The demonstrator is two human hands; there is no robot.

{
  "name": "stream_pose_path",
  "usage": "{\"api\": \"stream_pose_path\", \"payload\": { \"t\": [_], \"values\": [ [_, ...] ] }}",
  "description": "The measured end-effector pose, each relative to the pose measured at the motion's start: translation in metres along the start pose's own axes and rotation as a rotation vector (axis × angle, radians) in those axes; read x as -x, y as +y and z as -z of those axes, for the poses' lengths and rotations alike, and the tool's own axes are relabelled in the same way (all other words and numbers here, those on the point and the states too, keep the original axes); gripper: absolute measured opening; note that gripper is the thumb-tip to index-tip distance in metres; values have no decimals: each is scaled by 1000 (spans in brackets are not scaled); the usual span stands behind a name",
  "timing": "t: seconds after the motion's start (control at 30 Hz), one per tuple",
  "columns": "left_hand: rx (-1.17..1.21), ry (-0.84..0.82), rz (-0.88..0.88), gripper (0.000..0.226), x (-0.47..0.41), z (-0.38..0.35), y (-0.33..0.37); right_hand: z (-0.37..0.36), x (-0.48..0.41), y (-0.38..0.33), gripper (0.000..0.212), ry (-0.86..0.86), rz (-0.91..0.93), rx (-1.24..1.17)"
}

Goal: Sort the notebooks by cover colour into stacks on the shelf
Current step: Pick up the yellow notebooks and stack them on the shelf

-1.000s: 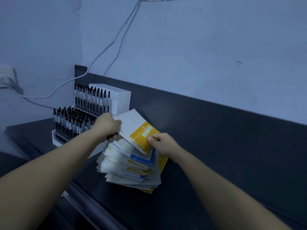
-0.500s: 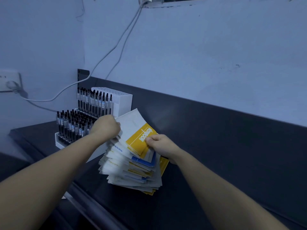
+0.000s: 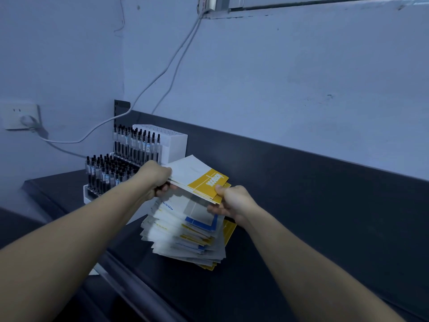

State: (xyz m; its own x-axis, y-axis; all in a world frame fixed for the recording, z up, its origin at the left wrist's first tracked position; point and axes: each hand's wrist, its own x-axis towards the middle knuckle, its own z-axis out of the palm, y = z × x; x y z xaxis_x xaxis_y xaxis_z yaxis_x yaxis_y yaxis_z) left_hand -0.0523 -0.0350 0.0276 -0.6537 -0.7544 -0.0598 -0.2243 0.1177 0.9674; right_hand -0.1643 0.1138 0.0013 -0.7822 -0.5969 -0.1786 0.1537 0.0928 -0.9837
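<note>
Lifting yellow notebooks [image 3: 199,180] higher off pile [image 3: 185,233]; both hands gripping.

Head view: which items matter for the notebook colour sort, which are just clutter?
Job:
- yellow notebooks, lifted, held by left hand and right hand
- mixed notebook pile, blue-cover one showing on top
- dark shelf

Bystanders:
- pen display rack, behind the pile
- wall socket with plug
- cables on the wall

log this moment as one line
left hand: grips yellow notebooks | right hand: grips them too | raised over mixed stack | unsorted
</note>
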Motion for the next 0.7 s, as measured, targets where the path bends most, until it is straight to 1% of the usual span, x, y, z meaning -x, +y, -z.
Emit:
{"api": "stream_pose_path", "payload": {
  "t": [0.1, 0.2, 0.23, 0.3, 0.4, 0.43, 0.5, 0.53, 0.6, 0.7],
  "values": [
    [-52, 28, -38, 25, 10, -4, -1, 4, 6, 2, 6, 29, -3, 71],
    [-167, 87, -102, 9, 19, -7, -2, 4, 9, 4, 8, 18, -33, 105],
    [-208, 99, -123, 8, 20, -7, -4, 3, 9, 5, 10, 13, -44, 116],
    [-299, 112, -142, 14, 19, -4, -10, 0, 7, 7, 8, 7, -59, 164],
    [-418, 107, -154, 32, 19, 1, -17, -4, 2, 10, 10, 21, -60, 197],
    [-462, 109, -156, 33, 19, 2, -19, -5, 2, 10, 11, 20, -57, 198],
    [-538, 110, -163, 26, 16, 5, -23, -8, 2, 10, 14, 10, -52, 203],
    [-569, 106, -163, 26, 15, 6, -24, -10, 2, 10, 14, 4, -51, 204],
    [-668, 111, -168, 36, 11, 8, -24, -10, 1, 9, 14, 0, -66, 161],
    [-858, 170, -199, 43, 8, 6, -20, -8, 2, 6, 8, -12, -117, -13]
  ]
}}
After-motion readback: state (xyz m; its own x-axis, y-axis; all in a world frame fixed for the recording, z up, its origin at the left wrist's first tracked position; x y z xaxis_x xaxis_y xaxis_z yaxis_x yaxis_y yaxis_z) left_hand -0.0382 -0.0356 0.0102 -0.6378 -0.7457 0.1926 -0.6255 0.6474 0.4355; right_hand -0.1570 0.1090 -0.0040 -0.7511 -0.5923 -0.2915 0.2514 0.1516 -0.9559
